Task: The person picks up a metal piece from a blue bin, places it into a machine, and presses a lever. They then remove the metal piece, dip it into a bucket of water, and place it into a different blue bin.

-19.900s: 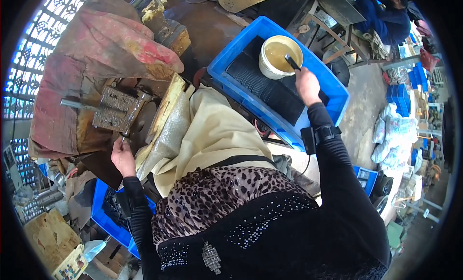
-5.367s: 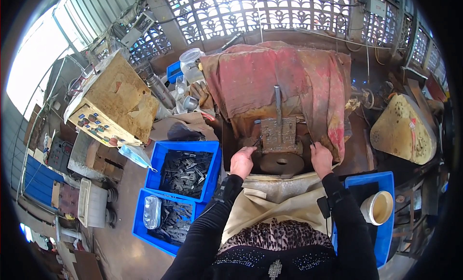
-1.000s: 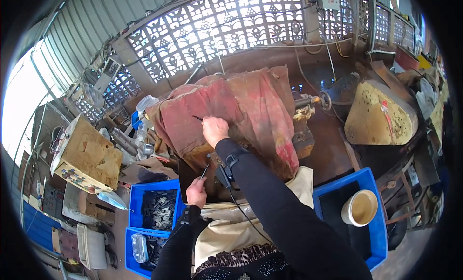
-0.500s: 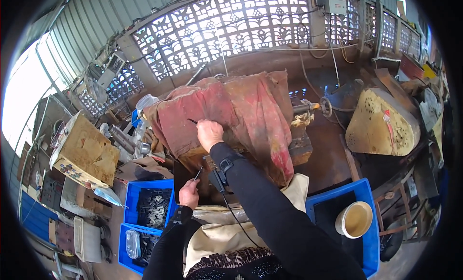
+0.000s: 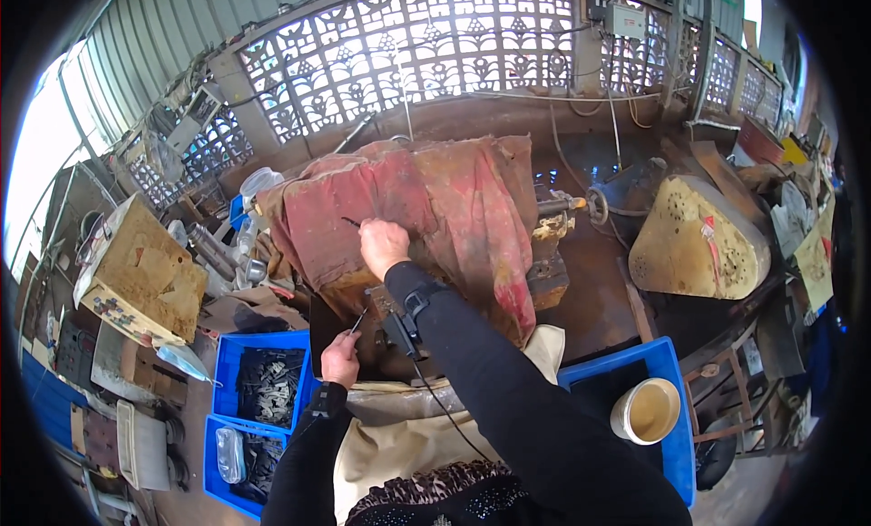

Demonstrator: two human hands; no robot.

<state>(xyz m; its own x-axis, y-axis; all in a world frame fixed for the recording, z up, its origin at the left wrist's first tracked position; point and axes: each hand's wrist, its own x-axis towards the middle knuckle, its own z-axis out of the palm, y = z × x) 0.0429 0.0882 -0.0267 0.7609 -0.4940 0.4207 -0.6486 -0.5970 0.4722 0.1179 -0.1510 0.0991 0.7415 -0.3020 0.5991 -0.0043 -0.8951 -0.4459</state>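
Note:
My right hand point(image 5: 385, 247) is closed around a thin dark strip point(image 5: 350, 221) whose end sticks out to the left over the red cloth. That stained red cloth point(image 5: 363, 195) drapes over a machine, hiding most of it. Lower and to the left, my left hand point(image 5: 339, 361) pinches a slim piece point(image 5: 359, 320) with a shiny tip pointing up and right; its exact kind does not show. Between my hands, under my right wrist, sits a small dark device point(image 5: 399, 336) with a black cable running toward me.
Two blue bins with dark metal pieces point(image 5: 272, 385) stand at my left, one holding a clear plastic box point(image 5: 230, 455). On the right, a cream bucket point(image 5: 646, 412) sits in a blue crate point(image 5: 673, 354). A handwheel point(image 5: 598, 205) juts out beside the machine. A cardboard box point(image 5: 150, 277) stands far left.
The whole view has shifted slightly, moving the scene a little to the left in the picture. Both hands keep their grips and nearly the same places relative to the cloth and machine.

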